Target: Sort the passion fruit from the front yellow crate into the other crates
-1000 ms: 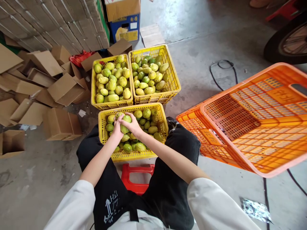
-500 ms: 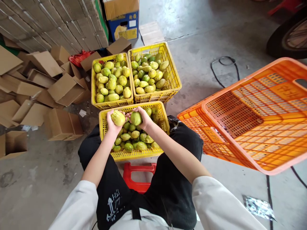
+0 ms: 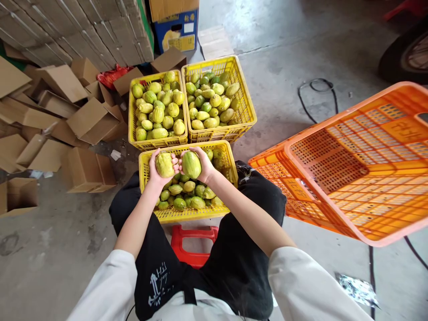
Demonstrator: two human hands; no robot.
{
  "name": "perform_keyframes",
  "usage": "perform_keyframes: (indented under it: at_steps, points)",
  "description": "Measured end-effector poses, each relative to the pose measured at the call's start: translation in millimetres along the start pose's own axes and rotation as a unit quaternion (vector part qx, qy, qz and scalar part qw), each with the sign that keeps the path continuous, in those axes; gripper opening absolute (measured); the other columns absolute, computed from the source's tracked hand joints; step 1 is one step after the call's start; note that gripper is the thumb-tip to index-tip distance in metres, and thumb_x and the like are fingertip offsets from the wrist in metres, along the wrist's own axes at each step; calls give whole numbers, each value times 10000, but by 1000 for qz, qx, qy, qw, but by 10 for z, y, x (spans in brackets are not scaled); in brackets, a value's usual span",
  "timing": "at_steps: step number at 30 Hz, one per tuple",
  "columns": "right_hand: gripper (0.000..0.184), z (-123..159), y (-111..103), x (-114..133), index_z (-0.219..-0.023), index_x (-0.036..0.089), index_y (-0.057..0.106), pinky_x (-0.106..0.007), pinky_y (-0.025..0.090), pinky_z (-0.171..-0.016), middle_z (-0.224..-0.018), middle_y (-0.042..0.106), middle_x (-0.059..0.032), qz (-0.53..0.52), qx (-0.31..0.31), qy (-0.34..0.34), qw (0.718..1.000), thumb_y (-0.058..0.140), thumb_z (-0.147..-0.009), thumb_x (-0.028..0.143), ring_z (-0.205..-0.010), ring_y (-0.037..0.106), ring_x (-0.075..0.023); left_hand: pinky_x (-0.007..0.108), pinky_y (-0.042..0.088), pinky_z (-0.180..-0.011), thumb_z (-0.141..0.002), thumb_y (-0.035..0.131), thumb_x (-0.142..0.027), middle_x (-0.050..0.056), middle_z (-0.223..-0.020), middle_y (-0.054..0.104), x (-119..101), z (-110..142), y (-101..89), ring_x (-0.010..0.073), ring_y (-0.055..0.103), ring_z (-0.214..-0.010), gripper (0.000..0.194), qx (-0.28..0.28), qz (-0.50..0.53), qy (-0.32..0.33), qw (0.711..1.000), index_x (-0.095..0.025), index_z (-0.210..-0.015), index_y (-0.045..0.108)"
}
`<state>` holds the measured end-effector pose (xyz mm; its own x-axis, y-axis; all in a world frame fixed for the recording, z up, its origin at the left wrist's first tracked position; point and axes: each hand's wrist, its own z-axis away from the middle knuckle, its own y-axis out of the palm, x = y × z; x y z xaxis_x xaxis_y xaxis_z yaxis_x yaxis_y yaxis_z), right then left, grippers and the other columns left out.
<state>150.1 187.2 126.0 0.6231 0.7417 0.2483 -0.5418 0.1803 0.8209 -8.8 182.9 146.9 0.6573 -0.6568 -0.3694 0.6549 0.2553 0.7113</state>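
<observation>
My left hand [image 3: 157, 171] is closed around a yellowish lemon [image 3: 165, 165]. Beside it, my right hand [image 3: 203, 165] grips a greener lemon [image 3: 191, 165]. The fingertips of both hands almost meet between the two fruits. Both hands are above the near yellow crate [image 3: 190, 217], which holds many green and yellow lemons [image 3: 189, 186]. Two more yellow crates stand just beyond it: a left one [image 3: 157, 144] and a right one [image 3: 245, 104], both loaded with similar fruit.
An orange crate [image 3: 317, 183] lies tilted at the right. Loose cardboard boxes [image 3: 92, 120] are heaped at the left, below stacked cartons [image 3: 83, 31]. A red stool [image 3: 192, 258] sits between my legs. A black cable [image 3: 302, 100] and a wheel [image 3: 404, 58] appear at the upper right.
My hands were together around the fruit, then came apart, one lemon in each. Since then both lemons have been turned slightly in the fingers. The crates have stayed put.
</observation>
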Motion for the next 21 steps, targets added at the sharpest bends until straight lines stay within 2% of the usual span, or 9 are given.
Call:
perform_keyframes:
  at_steps: [4,9,13,16,19,21]
  points:
    - [218,5,-42,-15,-910,202,533,-313,540,-509,-664,622,-24,17,67,-10,998,389,-907,367,-534,604,-197,244,412,-407,-962,252,-639,35,-558,533,-28,3,-49,133,499,-422,626,16,-2,-27,999,-162,-727,584]
    - [275,-4,-102,-62,-917,221,479,-323,525,-501,-671,614,-19,43,135,-6,990,401,-877,482,-537,580,-203,264,362,-424,-907,365,-728,3,-512,471,-9,-14,-127,127,400,-376,581,-41,-23,-36,998,-201,-804,587]
    - [258,20,-92,-95,-869,235,437,-304,468,-436,-592,546,-1,46,151,8,987,342,-864,474,-459,516,-196,288,365,-462,-862,467,-753,-9,-510,459,121,-35,-199,127,380,-372,534,-97,-16,-16,995,-232,-767,538]
    - [267,38,-84,-134,-809,244,410,-287,426,-412,-523,466,24,31,150,-6,988,301,-868,481,-382,449,-172,302,390,-490,-854,547,-708,-19,-494,458,265,-19,-206,121,379,-365,487,-134,-8,12,991,-243,-717,503]
    - [296,36,-98,-181,-774,243,396,-279,410,-409,-493,432,32,16,144,-18,989,271,-887,487,-341,392,-147,295,400,-491,-872,590,-633,-46,-451,405,360,13,-183,110,353,-341,446,-147,-1,28,989,-248,-681,472]
    - [302,29,-110,-203,-773,240,402,-279,414,-408,-489,429,27,8,144,-20,989,262,-895,479,-348,392,-148,272,359,-445,-885,600,-596,-73,-415,328,378,25,-175,87,270,-303,448,-149,2,29,988,-247,-656,437]
